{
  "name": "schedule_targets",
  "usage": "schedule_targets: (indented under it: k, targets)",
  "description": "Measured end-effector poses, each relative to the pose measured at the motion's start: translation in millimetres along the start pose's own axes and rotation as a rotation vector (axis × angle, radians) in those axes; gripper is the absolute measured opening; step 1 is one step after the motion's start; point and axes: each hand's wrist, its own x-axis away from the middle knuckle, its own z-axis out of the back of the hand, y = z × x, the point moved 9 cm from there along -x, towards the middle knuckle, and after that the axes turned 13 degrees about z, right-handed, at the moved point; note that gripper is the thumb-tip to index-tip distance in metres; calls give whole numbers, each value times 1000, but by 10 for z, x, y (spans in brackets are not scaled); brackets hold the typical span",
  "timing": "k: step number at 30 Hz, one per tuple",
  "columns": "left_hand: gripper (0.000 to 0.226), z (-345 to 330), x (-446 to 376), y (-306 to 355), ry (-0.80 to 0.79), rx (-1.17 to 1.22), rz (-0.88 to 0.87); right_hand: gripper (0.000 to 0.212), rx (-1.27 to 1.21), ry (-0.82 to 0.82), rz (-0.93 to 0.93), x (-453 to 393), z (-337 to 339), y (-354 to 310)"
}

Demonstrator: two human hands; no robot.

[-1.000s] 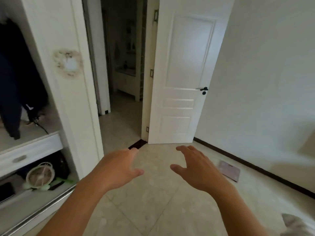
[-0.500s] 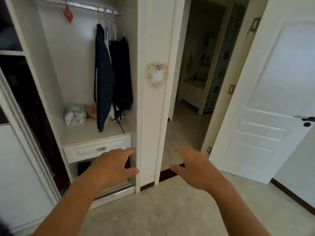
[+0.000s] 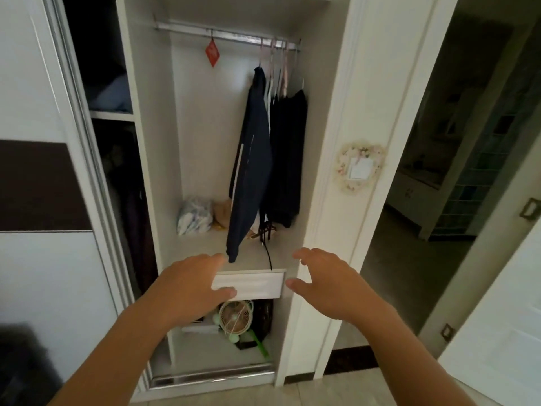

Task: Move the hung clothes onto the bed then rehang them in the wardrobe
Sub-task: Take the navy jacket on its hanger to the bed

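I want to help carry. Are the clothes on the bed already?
No, the dark clothes hang from the wardrobe rail, and both hands are empty.

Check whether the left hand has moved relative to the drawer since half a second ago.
Yes. The left hand now overlaps the drawer front at its left end; earlier it sat just below the drawer. The camera also moved.
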Motion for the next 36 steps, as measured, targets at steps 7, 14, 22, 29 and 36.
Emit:
schedule_targets:
  k: [7, 14, 22, 29, 36]
  targets:
    - [72, 327, -1041, -459, 28, 29, -33, 48, 7, 34, 40, -1229, 2, -101]
    - [67, 896, -2079, -657, 25, 121, -141, 52, 13, 156, 14, -2335, 299, -173]
    - [59, 1527, -3099, -641, 26, 240, -242, 39, 132, 251, 6, -3395, 870, -167]
    - [60, 2046, -3948, -433, 162, 177, -230, 40, 180, 386, -9, -4226, 1602, 84]
    - [57, 2385, -4668, -113, 197, 194, -234, 37, 279, 518, 32, -4951, 2203, 326]
